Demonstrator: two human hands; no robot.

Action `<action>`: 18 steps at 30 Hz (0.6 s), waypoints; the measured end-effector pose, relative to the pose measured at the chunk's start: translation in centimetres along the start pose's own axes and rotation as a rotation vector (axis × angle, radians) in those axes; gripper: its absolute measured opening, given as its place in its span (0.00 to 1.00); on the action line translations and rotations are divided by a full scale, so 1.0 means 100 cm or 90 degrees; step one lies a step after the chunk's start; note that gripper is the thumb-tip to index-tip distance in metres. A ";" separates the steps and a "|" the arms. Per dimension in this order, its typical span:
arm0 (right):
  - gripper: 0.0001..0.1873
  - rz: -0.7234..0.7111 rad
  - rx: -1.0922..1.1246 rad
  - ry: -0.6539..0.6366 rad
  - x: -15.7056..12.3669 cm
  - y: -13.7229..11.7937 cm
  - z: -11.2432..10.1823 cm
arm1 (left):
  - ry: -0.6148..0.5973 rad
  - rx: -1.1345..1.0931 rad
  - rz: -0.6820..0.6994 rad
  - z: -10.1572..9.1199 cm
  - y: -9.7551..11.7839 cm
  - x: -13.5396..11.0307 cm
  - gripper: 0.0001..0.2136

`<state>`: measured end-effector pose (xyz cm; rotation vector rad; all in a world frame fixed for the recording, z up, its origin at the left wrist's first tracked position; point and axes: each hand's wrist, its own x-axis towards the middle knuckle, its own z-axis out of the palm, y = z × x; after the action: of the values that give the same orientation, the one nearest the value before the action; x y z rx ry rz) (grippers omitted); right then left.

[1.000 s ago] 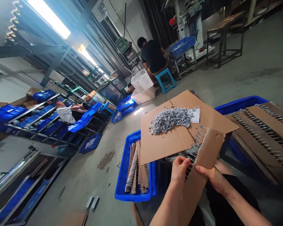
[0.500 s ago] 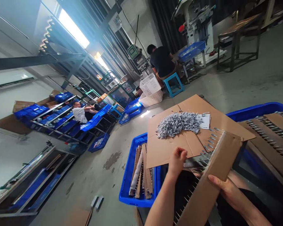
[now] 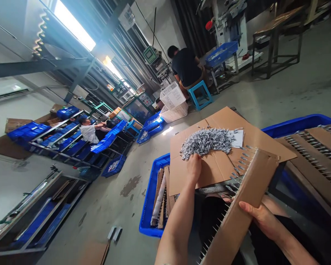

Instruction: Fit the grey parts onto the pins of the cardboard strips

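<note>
Right hand (image 3: 260, 215) clamping cardboard (image 3: 259, 175), I'm switching my left hand (image 3: 194, 167), grip unclear, to eleven o'clock's grey pile (image 3: 206, 140), apparently restocking.

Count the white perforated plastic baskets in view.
2. The upper basket sits on the lower basket, both beside the bright-blue four-legged stool under the seated person in a black shirt. Others could be hidden, nested inside or behind these.

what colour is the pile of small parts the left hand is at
Grey, the pile of small parts at the left hand; the head view shows it best.
</note>
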<state>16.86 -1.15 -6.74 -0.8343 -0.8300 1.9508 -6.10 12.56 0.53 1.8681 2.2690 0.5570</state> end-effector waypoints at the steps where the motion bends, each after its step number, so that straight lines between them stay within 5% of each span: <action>1: 0.19 0.000 -0.003 0.002 0.000 -0.001 0.000 | 0.002 0.008 -0.004 0.000 0.001 0.000 0.06; 12: 0.19 -0.012 -0.038 0.013 0.005 0.007 -0.010 | -0.010 0.012 -0.005 -0.005 0.006 0.007 0.04; 18: 0.19 -0.018 -0.016 0.016 0.005 0.007 -0.007 | -0.015 -0.053 -0.009 -0.007 0.010 -0.035 0.06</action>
<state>16.88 -0.81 -7.81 -0.8561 -0.8486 1.9052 -4.68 9.21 1.19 1.8093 2.2067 0.6155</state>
